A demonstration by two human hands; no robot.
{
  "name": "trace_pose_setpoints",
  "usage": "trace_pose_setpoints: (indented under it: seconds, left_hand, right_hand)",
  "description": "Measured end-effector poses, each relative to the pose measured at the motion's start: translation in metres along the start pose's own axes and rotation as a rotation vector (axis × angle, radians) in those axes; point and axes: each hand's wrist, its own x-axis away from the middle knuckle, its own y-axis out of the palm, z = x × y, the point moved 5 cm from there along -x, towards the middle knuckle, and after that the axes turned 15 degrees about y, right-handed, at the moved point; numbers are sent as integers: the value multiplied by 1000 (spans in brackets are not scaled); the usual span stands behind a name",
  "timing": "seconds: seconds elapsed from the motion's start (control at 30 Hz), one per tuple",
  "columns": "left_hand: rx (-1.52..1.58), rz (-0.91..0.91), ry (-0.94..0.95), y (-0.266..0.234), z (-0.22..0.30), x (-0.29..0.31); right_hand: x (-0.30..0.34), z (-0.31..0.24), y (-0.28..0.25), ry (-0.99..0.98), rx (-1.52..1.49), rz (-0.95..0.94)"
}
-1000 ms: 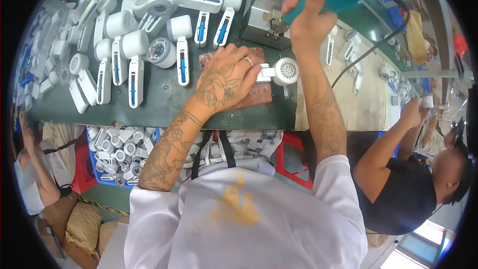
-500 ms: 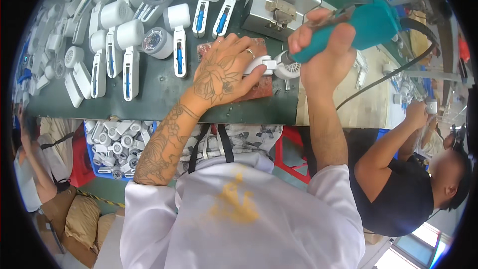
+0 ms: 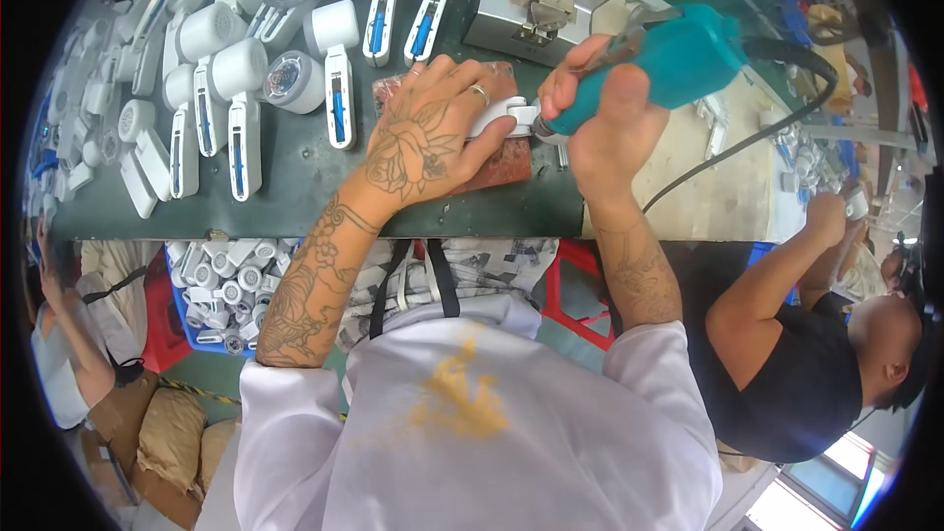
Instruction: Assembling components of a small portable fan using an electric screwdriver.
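Observation:
My left hand (image 3: 421,133) lies over a white handheld fan (image 3: 500,116) and presses it onto a reddish pad (image 3: 506,167) at the table's front. Thumb and fingers are round the fan's handle, and most of it is hidden under the palm. In my right hand (image 3: 619,133) is a teal electric screwdriver (image 3: 683,57), tilted with its tip down to the left. The tip meets the fan's hinged joint, or comes very close to it; contact cannot be made out. My right hand covers the fan's round head.
Several white fans (image 3: 246,133) with blue cells in open handles lie at left. Behind my hands stands a silver metal machine (image 3: 536,0). The screwdriver's black cable (image 3: 723,162) loops rightward. A blue crate (image 3: 187,320) of fan parts sits below the table. A co-worker (image 3: 787,354) works at right.
The screwdriver and my right hand have moved left and slightly down, bringing the tip to the fan's joint. The fan's round head has gone out of sight. The whole view has shifted slightly.

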Motion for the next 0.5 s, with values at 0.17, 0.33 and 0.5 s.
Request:
trace_pose_setpoints:
  seconds: [0.17,0.33,0.5]
  left_hand:
    - [6,-38,7,1,-1,0]
    - [17,-3,8,-2,1,1]
    - [6,-15,18,0,2,-2]
  right_hand:
    - [2,-9,-7,-47,-51,24]
    - [0,-11,-1,-13,-10,40]
    - [0,1,-4,13,-51,32]
